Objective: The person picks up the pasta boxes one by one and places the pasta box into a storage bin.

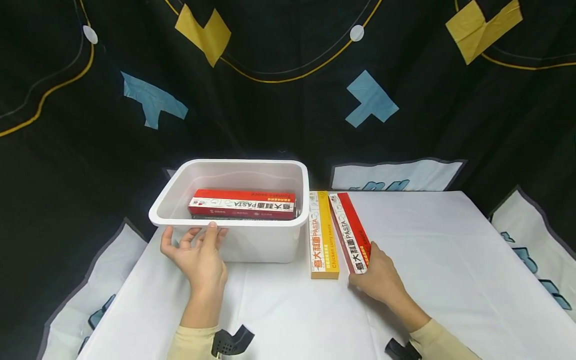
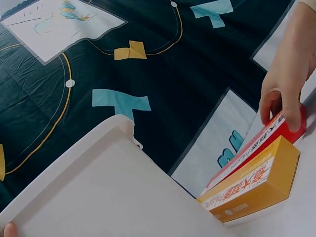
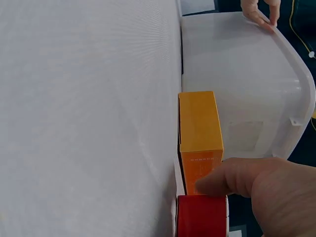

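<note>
A white plastic bin point(image 1: 252, 242) stands at the left of the table with a red pasta box point(image 1: 243, 204) lying inside it. My left hand point(image 1: 198, 255) holds the bin's front rim, a fingertip over its edge; in the right wrist view the left hand point(image 3: 261, 12) pinches that rim. To the right of the bin lies a yellow chicken curry pasta box point(image 1: 325, 235). Beside it, another red pasta box point(image 1: 348, 227) lies slightly angled, and my right hand point(image 1: 378, 275) grips its near end. The left wrist view shows the right hand point(image 2: 289, 74) with fingers and thumb around this box.
A white cloth covers the table point(image 1: 432, 250). A dark box edge shows beneath the red box inside the bin. Behind the table hangs a black curtain point(image 1: 279, 125) with yellow and blue patterns.
</note>
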`<state>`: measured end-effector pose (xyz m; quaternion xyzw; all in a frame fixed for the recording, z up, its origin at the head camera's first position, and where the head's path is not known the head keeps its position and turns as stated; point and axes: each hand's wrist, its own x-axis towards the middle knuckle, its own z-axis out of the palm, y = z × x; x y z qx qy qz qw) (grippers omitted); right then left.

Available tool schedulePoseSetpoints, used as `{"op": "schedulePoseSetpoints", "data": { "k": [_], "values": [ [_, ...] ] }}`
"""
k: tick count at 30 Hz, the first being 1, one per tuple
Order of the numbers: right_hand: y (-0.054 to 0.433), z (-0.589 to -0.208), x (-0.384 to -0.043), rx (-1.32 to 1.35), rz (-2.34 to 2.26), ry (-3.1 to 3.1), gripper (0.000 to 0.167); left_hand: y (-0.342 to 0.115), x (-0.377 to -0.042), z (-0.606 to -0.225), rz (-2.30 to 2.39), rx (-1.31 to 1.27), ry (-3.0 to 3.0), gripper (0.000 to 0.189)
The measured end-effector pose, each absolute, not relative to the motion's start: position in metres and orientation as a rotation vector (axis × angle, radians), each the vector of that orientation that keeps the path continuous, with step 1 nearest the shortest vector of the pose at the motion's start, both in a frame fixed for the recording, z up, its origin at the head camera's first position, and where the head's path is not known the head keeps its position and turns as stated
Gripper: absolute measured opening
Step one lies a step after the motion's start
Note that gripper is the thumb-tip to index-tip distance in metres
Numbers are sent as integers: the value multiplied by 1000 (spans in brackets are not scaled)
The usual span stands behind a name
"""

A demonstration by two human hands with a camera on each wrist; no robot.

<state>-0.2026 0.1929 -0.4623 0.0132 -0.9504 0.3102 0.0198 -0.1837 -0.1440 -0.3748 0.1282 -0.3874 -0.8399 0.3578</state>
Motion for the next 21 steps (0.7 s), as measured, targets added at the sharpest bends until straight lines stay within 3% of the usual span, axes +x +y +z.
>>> {"op": "schedulePoseSetpoints", "data": {
  "k": [7,13,21],
  "values": [
    [197,-463,-203,-22,948,-2922,82,-145,-183,-373,-2167,359,-1016,89],
    [210,-455,-199,-168,1164,-2820,90,-144,-183,-374,-2160,361,-1021,88],
    [232,-436,-192,-274,1434,-2554,81,-144,-184,-375,-2158,347,-1009,88]
  ]
}}
